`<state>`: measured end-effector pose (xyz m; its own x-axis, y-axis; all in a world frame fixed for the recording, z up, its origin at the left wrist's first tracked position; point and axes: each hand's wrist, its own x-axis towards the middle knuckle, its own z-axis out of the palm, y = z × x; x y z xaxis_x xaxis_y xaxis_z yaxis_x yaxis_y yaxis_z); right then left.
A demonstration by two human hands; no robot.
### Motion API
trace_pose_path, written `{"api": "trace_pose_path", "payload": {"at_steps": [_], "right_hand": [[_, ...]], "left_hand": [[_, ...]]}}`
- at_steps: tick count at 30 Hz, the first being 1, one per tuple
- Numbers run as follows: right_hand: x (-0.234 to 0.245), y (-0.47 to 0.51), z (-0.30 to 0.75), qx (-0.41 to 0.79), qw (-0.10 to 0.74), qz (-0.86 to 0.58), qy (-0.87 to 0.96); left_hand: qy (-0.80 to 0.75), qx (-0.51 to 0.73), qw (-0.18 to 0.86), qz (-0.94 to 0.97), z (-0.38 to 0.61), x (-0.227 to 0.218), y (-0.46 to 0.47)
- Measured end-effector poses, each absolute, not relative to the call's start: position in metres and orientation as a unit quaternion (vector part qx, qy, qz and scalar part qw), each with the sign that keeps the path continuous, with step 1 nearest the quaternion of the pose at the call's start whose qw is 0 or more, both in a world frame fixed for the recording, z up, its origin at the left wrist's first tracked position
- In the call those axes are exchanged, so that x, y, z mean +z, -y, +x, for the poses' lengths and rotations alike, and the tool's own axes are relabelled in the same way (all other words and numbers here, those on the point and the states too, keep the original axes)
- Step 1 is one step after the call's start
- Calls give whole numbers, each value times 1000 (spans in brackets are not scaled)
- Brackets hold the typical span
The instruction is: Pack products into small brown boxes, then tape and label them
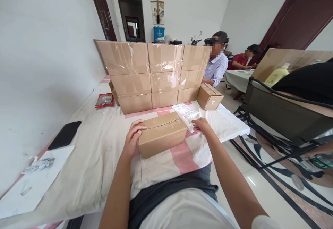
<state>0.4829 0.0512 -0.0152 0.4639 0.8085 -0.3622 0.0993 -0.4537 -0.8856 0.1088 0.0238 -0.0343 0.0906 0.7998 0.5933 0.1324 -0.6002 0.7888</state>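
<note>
A closed cardboard box (162, 135) lies in front of me on the cloth, with a seam running along its top. My left hand (134, 137) grips its left end, fingers curled over the top edge. Beyond the box's right end, my right hand (203, 125) is closed, thumb and forefinger pinched together. Its fingertips are at a crumpled white strip (189, 122); whether they hold the strip or something smaller is hidden. A paper sheet with handwriting or print (185, 109) lies just behind it.
Stacked taped cartons (163, 73) form a wall at the back. A smaller box (210, 97) stands right of them, a red packet (104, 100) left. A black phone-like slab (65, 135) and paper (33, 187) lie leftward. Two people sit beyond; a chair (283, 114) stands right.
</note>
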Motion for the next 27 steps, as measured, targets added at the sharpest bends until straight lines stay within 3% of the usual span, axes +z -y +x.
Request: {"api": "trace_pose_path", "payload": {"at_steps": [9, 27], "right_hand": [[-40, -37, 482, 392, 542, -665, 332], [-54, -27, 497, 458, 578, -575, 354]], "left_hand": [[-344, 581, 292, 678, 109, -36, -24], [-340, 584, 283, 681, 107, -39, -25]]}}
